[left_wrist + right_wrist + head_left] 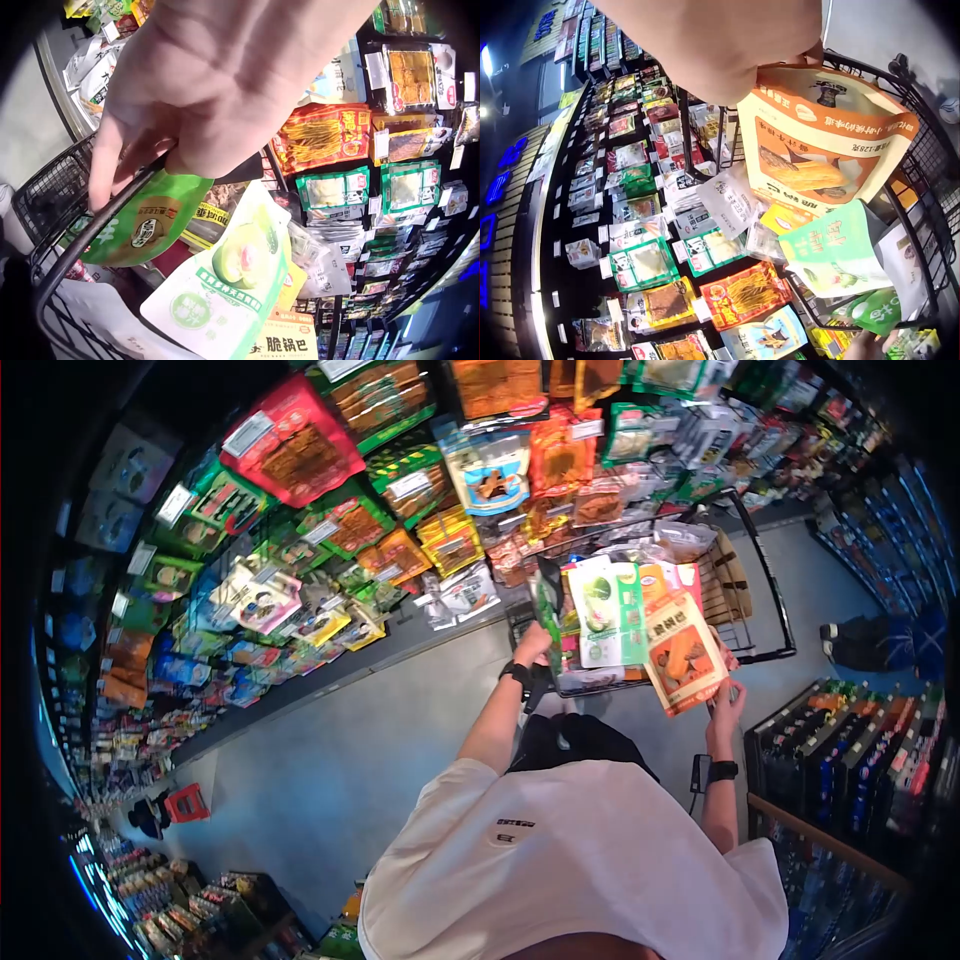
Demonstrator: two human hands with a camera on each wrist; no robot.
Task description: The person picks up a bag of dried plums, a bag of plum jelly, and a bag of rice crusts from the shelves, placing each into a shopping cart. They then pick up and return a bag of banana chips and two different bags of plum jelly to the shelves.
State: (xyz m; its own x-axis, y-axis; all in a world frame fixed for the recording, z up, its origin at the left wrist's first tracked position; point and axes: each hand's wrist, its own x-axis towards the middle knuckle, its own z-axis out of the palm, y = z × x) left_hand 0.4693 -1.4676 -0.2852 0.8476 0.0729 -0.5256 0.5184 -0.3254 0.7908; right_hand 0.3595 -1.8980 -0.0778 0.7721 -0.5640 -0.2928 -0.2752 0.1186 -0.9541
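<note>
My left hand [534, 645] grips the black rim [112, 206] of a wire shopping cart [770, 650], fingers curled over the bar. Just under those fingers, in the left wrist view, is a green snack bag [139, 225]. My right hand [727, 707] pinches the edge of a cream-and-orange snack bag [686, 656], which is tilted over the cart's near right side. In the right wrist view this bag [802, 165] shows a picture of the snack on its front. Beside it in the cart stands a white-and-green bag [603, 610] with a melon-like fruit printed on it.
Shelves of packaged snacks run along the far side, with a red bag [293, 442] and a blue-and-white bag [487, 470] among them. A rack of packets [850, 750] stands on the right. Grey floor [350, 710] stretches left toward a red crate [187, 803].
</note>
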